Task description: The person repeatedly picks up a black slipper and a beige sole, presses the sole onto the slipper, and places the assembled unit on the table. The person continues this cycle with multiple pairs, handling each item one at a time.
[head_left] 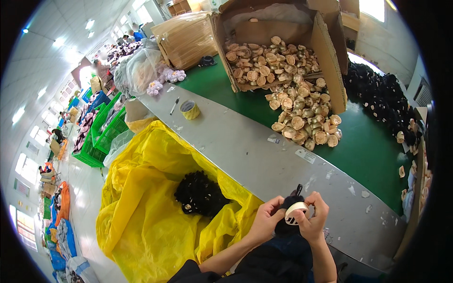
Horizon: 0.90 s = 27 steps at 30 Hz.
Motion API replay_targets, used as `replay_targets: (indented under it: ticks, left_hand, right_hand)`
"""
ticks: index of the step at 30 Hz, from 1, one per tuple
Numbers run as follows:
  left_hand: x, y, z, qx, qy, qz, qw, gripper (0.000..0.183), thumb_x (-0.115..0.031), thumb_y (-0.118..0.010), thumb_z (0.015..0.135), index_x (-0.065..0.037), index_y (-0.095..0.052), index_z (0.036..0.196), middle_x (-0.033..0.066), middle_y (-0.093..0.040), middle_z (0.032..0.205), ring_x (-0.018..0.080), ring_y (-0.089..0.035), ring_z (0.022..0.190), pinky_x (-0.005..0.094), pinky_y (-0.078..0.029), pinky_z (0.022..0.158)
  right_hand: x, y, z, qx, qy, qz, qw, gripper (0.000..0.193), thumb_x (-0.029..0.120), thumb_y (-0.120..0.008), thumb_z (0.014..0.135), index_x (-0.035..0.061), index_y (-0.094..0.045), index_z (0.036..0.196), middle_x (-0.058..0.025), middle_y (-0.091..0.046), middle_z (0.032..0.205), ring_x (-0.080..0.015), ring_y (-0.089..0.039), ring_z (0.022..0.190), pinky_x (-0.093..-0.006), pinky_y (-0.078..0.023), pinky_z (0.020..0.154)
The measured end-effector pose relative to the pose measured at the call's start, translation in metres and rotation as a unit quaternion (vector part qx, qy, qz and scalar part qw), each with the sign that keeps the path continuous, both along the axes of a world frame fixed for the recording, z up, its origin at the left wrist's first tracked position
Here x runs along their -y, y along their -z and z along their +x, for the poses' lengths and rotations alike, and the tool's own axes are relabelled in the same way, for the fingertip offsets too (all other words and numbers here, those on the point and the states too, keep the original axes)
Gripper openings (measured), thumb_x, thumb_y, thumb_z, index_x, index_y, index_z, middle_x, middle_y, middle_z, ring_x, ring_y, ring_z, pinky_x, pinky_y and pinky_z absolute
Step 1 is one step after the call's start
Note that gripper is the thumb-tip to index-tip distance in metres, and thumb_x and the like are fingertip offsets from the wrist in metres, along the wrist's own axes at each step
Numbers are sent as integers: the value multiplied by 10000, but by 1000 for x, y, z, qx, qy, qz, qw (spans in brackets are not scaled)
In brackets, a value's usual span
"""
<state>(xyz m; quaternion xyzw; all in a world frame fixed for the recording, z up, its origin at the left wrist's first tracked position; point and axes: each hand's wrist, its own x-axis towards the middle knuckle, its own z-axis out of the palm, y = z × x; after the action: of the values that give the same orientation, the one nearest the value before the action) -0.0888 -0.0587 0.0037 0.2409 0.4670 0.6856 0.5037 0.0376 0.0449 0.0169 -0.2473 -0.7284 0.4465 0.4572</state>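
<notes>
Between both hands, close to the near edge of the worktop, is a small black plush piece (pixel 286 228) with a black loop (pixel 299 189) at its top. A round cream-coloured cup-like part (pixel 294 208) with dark marks sits against the plush. My left hand (pixel 267 219) pinches the plush from the left side. On the right, my right hand (pixel 313 218) grips the round part, thumb pressed on its face. Fingers cover much of where the two pieces meet. Left of my hands, a yellow plastic bag (pixel 137 198) gapes, with a heap of black plush pieces (pixel 200 193) inside.
A tipped cardboard box (pixel 337 70) spills gold and cream round shells (pixel 302 106) over the green surface (pixel 363 155). Black plush pieces (pixel 377 89) pile at the right. Yellow tape (pixel 189 110) and a pen (pixel 174 106) lie on the grey strip. Green crates (pixel 108 127) stand left.
</notes>
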Motion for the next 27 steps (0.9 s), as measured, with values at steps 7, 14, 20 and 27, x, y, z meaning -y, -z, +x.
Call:
replay_targets:
  ticks: [7, 14, 20, 27]
  left_hand:
    - [-7, -4, 9, 95, 12, 88, 992, 89, -119, -663, 994, -57, -600, 985, -46, -552, 918, 59, -503, 828, 212, -433, 765]
    - [-18, -15, 0, -426, -61, 115, 895, 178, -94, -742, 893, -19, -581, 899, 79, -431, 768, 205, -414, 664, 312, -338, 588]
    - [-25, -7, 14, -461, -48, 122, 878, 151, -68, -729, 892, -15, -591, 920, 102, -455, 748, 257, -430, 655, 348, -363, 579]
    - [-28, -3, 15, -456, -18, 127, 881, 160, -91, -715, 915, -5, -587, 959, 112, -448, 779, 264, -428, 658, 347, -370, 586]
  right_hand:
    - [13, -3, 13, 7, 53, 11, 999, 462, 277, -829, 820, 55, -438, 712, -69, -411, 647, -186, -388, 562, -326, -314, 525]
    - [6, 7, 8, 40, 147, 177, 972, 425, 231, -752, 847, 43, -407, 685, -112, -382, 672, -262, -392, 606, -394, -299, 526]
    - [6, 4, 8, -68, 139, 33, 987, 317, 240, -518, 935, 8, -453, 729, -151, -479, 865, -236, -464, 754, -373, -383, 663]
    - [13, -1, 4, -23, 106, 15, 994, 182, 100, -415, 924, -20, -541, 976, -192, -535, 962, -294, -538, 854, -385, -460, 777]
